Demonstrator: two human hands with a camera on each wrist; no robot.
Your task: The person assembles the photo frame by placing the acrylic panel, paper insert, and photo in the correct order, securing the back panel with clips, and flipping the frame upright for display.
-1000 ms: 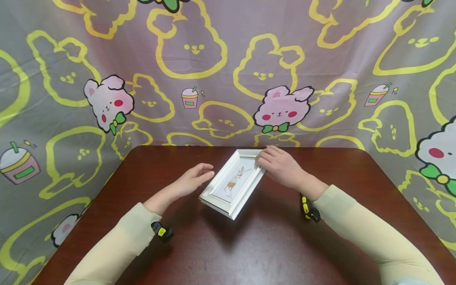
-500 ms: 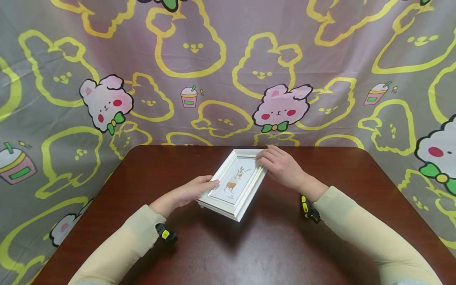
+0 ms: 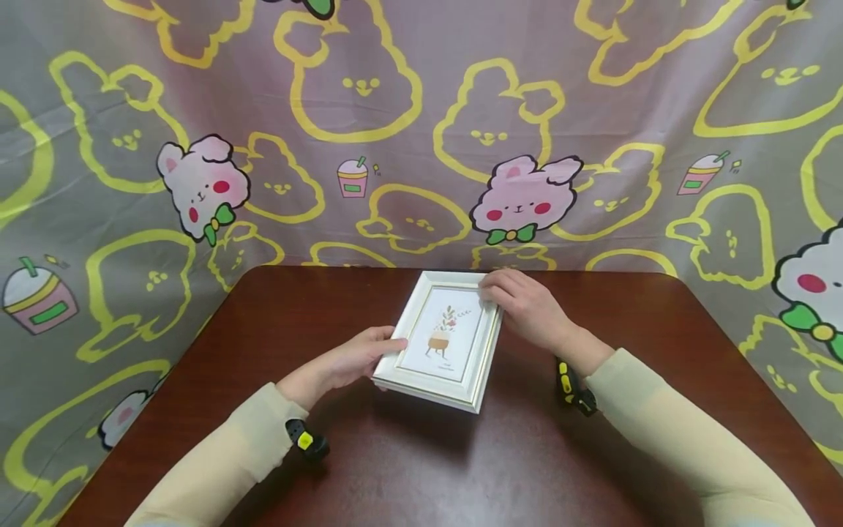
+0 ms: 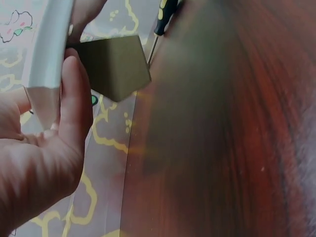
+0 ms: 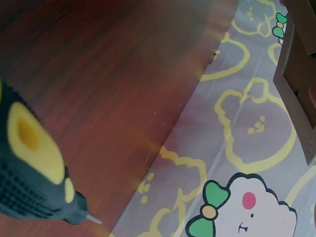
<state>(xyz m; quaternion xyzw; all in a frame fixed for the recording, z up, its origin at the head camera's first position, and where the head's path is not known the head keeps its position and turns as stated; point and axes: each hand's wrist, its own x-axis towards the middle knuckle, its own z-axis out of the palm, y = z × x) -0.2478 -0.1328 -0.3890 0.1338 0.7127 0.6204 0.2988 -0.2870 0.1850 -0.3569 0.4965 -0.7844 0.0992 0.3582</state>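
You are sitting at what is looking like a home room set up for recording rather than a workshop or a shop. A dark brown wooden table (image 3: 421,454) is filling the lower half of the head view, and a grey cartoon cloth (image 3: 408,124) printed with pink bunnies, yellow bunny outlines and drink cups is hanging across the whole upper half and wrapping down both sides, hiding the walls. A white picture frame (image 3: 443,341) with a small plant print is adding a household touch at the centre.
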